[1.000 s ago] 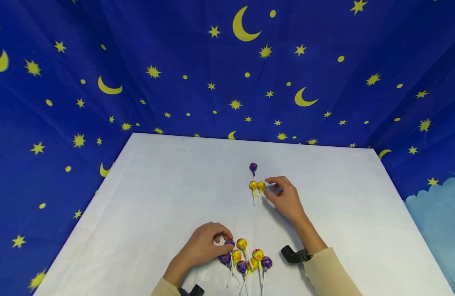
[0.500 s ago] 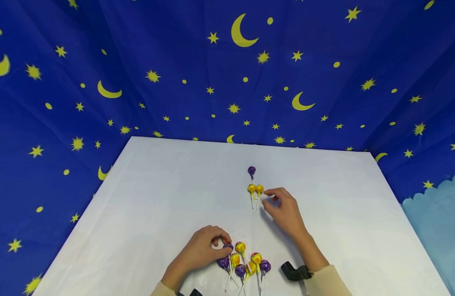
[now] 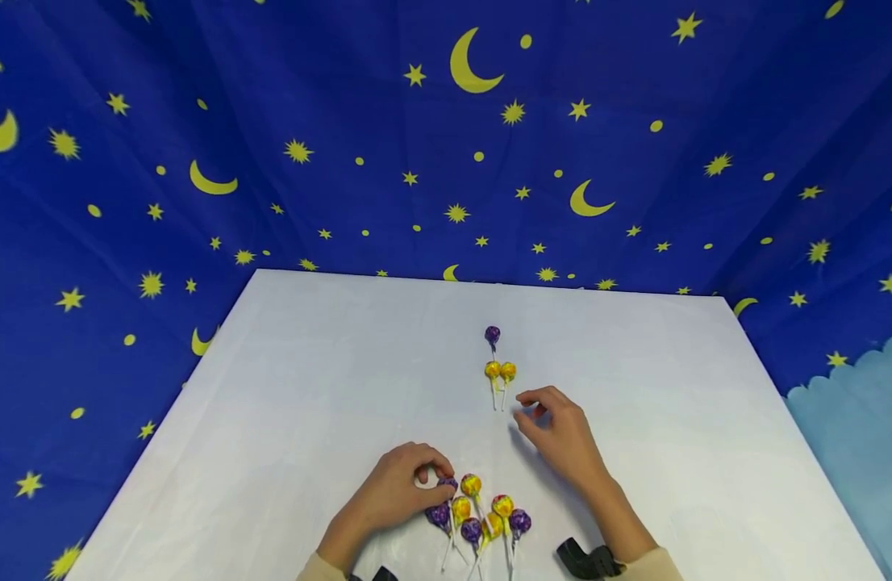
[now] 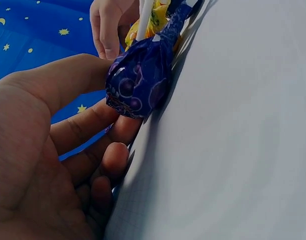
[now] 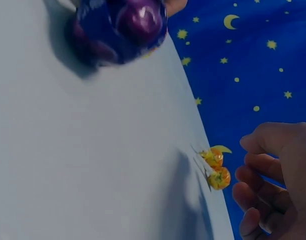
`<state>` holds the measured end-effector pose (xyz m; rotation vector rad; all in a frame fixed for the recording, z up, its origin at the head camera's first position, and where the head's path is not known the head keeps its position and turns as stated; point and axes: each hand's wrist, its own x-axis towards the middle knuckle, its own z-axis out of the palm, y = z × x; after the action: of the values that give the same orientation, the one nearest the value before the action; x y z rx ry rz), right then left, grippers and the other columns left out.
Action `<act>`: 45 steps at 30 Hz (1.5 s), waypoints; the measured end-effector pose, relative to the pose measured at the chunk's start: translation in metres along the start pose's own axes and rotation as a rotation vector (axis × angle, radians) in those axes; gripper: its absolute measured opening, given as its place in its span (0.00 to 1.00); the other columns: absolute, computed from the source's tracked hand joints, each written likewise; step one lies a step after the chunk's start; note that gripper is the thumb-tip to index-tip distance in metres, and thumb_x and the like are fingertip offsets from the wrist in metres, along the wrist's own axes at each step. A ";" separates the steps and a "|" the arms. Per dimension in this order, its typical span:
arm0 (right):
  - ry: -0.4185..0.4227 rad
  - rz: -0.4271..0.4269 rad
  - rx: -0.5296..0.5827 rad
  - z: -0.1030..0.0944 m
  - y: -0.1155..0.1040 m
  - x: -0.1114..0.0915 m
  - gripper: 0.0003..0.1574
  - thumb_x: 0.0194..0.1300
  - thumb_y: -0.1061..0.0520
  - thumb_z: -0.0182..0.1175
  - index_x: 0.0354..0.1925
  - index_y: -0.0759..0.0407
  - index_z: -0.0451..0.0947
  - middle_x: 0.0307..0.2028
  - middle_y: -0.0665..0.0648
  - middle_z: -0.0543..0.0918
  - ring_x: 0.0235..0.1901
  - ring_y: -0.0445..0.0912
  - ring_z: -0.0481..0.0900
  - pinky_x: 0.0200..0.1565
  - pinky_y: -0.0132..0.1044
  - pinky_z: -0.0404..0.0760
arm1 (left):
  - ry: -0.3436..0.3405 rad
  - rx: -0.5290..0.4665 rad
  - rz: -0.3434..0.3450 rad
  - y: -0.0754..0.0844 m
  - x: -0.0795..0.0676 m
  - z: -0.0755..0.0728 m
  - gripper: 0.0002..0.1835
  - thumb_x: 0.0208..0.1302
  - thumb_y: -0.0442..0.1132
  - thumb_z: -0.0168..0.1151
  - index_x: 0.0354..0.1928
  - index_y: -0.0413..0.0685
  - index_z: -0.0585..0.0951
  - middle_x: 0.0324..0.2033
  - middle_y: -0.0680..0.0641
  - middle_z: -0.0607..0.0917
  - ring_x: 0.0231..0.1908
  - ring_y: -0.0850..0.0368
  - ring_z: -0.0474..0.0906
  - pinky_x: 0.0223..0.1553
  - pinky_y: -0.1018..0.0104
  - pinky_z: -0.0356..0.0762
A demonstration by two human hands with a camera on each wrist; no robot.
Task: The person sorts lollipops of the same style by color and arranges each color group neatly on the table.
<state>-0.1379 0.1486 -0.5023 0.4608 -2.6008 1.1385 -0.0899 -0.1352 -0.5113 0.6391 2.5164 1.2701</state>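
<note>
In the head view my left hand [image 3: 402, 488] is at the near pile of lollipops, thumb and fingers pinching a purple-wrapped lollipop [image 3: 448, 484]. Beside it lie more purple lollipops [image 3: 437, 516] and yellow ones [image 3: 460, 510], white sticks toward me. The left wrist view has a purple wrapper [image 4: 138, 75] large at the thumb tip. My right hand [image 3: 562, 432], fingers loosely bent around nothing, hovers over the table just right of and nearer than two yellow lollipops [image 3: 493, 370] lying side by side. Above these lies a single purple lollipop [image 3: 493, 335], its stick pointing down between their heads.
A white tabletop [image 3: 330, 363] carries everything. Behind it hangs a dark blue cloth [image 3: 388, 105] with yellow moons and stars. A black wrist mount [image 3: 585, 558] sits by the right sleeve, low over the table.
My right hand has drawn back toward me, away from the two yellow lollipops. The left hand keeps its pinch on the purple lollipop. The head view has tilted slightly.
</note>
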 end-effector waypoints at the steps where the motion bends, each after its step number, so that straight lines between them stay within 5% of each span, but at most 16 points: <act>1: -0.004 0.000 0.004 0.000 -0.001 -0.001 0.13 0.59 0.55 0.68 0.43 0.55 0.83 0.36 0.47 0.81 0.31 0.41 0.75 0.31 0.35 0.71 | 0.003 -0.003 0.001 0.000 0.000 0.000 0.08 0.59 0.55 0.67 0.39 0.66 0.83 0.29 0.62 0.78 0.26 0.65 0.69 0.32 0.66 0.67; 28: -0.133 0.068 -0.051 -0.013 -0.031 -0.047 0.13 0.57 0.53 0.71 0.41 0.48 0.82 0.36 0.40 0.79 0.29 0.35 0.74 0.31 0.32 0.72 | 0.004 0.013 0.022 -0.001 -0.001 -0.002 0.10 0.59 0.56 0.66 0.40 0.66 0.83 0.31 0.62 0.79 0.28 0.64 0.70 0.33 0.67 0.67; 45: -0.210 0.217 0.002 -0.009 -0.041 -0.080 0.11 0.57 0.49 0.70 0.40 0.39 0.81 0.32 0.34 0.76 0.27 0.33 0.72 0.27 0.30 0.69 | 0.009 0.015 0.022 0.001 0.001 -0.002 0.10 0.58 0.55 0.67 0.40 0.66 0.83 0.30 0.61 0.79 0.27 0.64 0.70 0.33 0.67 0.68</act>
<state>-0.0483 0.1436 -0.4982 0.3198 -2.8893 1.2190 -0.0914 -0.1353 -0.5090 0.6670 2.5355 1.2658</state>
